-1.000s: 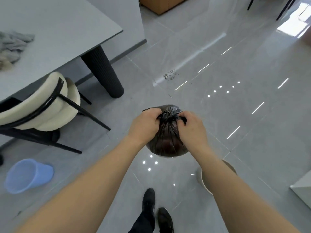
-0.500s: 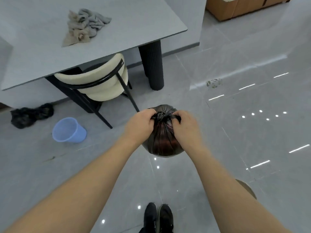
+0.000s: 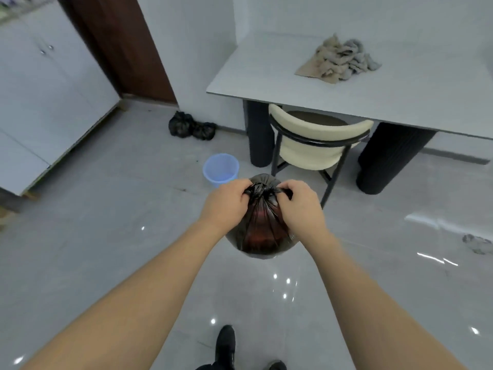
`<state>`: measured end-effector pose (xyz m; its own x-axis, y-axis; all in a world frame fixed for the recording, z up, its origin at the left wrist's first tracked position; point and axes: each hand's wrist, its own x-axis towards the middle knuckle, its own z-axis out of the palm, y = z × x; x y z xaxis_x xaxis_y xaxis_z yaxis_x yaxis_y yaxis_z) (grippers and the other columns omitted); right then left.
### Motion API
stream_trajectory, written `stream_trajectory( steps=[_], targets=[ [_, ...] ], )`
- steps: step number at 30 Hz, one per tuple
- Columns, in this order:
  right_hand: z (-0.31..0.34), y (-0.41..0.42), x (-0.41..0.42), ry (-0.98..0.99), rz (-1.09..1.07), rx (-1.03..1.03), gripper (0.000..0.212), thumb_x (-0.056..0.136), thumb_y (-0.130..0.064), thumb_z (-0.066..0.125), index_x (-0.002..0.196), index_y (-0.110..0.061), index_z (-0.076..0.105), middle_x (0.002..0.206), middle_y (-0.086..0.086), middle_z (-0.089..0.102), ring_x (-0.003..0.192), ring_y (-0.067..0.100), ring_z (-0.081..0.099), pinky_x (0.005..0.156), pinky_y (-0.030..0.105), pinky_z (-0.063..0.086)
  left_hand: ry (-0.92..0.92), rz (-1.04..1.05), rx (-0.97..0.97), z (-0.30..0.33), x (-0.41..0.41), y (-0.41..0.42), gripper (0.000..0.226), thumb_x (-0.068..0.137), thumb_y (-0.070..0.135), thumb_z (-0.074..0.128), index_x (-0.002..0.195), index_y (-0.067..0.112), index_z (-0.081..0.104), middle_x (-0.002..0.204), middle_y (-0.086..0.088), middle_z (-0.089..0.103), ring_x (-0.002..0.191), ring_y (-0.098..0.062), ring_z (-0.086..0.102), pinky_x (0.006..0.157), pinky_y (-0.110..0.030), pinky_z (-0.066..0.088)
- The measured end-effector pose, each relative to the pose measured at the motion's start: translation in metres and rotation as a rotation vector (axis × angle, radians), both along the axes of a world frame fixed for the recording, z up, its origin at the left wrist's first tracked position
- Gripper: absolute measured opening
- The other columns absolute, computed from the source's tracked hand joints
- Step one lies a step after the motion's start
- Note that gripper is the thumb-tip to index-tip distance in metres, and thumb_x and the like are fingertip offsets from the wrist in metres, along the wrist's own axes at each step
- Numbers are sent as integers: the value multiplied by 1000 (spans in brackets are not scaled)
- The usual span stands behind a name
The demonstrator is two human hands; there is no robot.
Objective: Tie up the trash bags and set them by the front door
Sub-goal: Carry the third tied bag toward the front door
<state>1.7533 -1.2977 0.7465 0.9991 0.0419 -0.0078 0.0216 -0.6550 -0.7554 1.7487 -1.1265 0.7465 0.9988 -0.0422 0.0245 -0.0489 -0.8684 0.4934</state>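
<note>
I hold a full black trash bag [image 3: 262, 233] in the air in front of me, its neck twisted into a knot at the top. My left hand [image 3: 224, 204] grips the left side of the knot and my right hand [image 3: 300, 202] grips the right side. Two more tied black trash bags [image 3: 190, 126] lie on the floor against the wall, beside a dark brown door [image 3: 120, 46].
An empty blue bin [image 3: 221, 169] stands on the floor just beyond the held bag. A cream chair [image 3: 317, 141] is tucked under a grey table [image 3: 400, 92] with a crumpled cloth [image 3: 340, 60]. White cabinets [image 3: 40, 89] line the left. My shoes [image 3: 225, 345] are below.
My view has swung left: the table and chair moved to the right, and the brown door, the cabinets and the two bags by the wall came into sight. My hands keep hold of the knot.
</note>
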Motion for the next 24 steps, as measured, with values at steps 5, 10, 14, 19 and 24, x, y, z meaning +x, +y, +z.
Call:
stream_trajectory(
  steps=[5,10,14,19,24],
  targets=[
    [11,112,43,9,127,-6,18,93,-22,50,100,-21,67,106,-4,63,99,14,55,83,30,44,-10,164,-14,4,17,108,33,88,15,43,112,25,63,107,-1,69,97,-28,61,77,-38,50],
    [21,213,94,16,193,-10,19,93,-18,50,102,-18,67,98,-9,60,90,10,51,77,25,39,-16,231,-21,2,60,209,34,89,17,44,117,27,61,111,-2,68,102,-29,60,81,-39,50],
    [22,272,142,25,196,-17,20,93,-18,52,104,-18,67,106,-7,61,94,9,52,80,23,39,-35,230,-33,4,108,268,34,89,16,45,116,27,62,111,-1,69,102,-28,61,82,-39,51],
    [17,324,226,65,179,-11,22,93,-20,52,108,-20,67,114,-2,63,107,15,55,91,30,44,12,234,-19,7,190,319,27,92,14,45,111,21,61,106,-4,68,98,-29,60,72,-32,44],
    [23,378,324,84,221,56,20,93,-18,52,106,-17,67,109,-2,63,101,13,54,84,24,39,-2,272,-40,14,280,372,29,92,13,45,114,22,62,106,-5,69,99,-28,60,78,-34,48]
  ],
)
